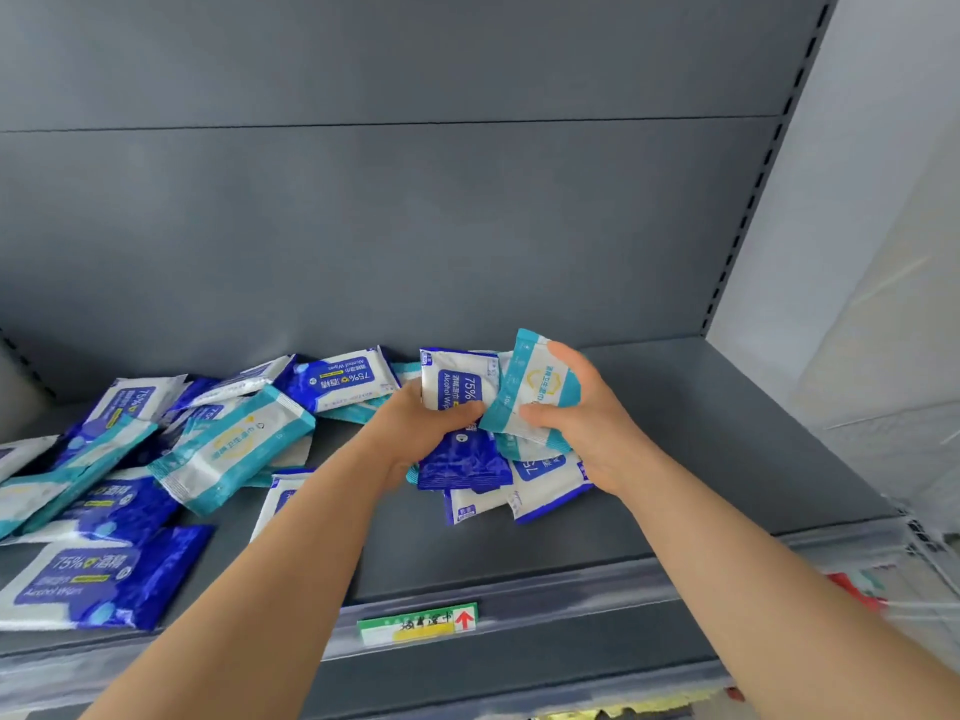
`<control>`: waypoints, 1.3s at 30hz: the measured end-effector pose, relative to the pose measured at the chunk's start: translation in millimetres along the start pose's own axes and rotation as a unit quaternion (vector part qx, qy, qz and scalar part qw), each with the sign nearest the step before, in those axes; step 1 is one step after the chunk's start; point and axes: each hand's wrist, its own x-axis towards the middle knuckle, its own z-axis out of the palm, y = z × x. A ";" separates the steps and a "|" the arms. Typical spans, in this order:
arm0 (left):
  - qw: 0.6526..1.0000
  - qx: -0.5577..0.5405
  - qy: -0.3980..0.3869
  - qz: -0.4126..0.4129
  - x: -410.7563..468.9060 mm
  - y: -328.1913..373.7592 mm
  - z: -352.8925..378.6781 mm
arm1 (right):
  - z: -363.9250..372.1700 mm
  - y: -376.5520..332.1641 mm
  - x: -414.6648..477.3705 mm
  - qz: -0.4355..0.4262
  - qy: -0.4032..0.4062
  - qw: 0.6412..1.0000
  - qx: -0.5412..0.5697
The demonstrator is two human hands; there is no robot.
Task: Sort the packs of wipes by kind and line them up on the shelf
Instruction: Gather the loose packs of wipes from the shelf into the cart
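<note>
The left hand (415, 423) is holding a blue alcohol pack (457, 389) by its lower edge, its grip clamped on the pack with the thumb lying across the front. The right hand (587, 428) is pinching a teal pack (540, 392) between thumb and curled fingers, its grip likewise clamped. Both packs are being held upright just above a small pile (545, 483) of blue-and-white packs lying towards the right of the shelf (727, 459), and the two are touching edge to edge. By taking one kind in each hand, the person is, I judge, separating the teal pack from a group that is otherwise blue. To the left, a mixed heap (228, 444) of both kinds is lying overlapped and askew, so most of the sorting is looking undone, and no straight row is showing anywhere yet.
</note>
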 end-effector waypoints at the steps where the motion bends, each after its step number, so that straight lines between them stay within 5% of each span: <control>1: 0.999 -0.035 -0.012 -0.009 0.4 -0.3 3.1 | -4.8 -2.1 -3.3 -0.003 0.010 1.000 0.006; 7: 0.990 -0.132 -0.057 0.015 10.0 15.7 41.2 | -45.0 -28.8 -14.6 -0.039 0.062 0.997 -0.008; 12: 0.991 -0.111 -0.078 -0.011 20.4 23.0 83.4 | -77.9 -10.5 -16.0 0.000 0.088 0.996 -0.028; 24: 0.984 -0.174 -0.047 -0.001 14.3 55.1 142.0 | -141.7 -6.6 -0.3 0.002 0.044 0.999 0.029; 32: 0.973 -0.209 -0.060 0.076 -1.2 118.4 261.9 | -274.7 -50.0 -21.0 -0.065 0.061 0.996 -0.002; 39: 0.969 -0.216 -0.108 0.061 14.7 151.2 410.2 | -416.1 -44.1 -38.5 -0.041 0.145 0.988 -0.019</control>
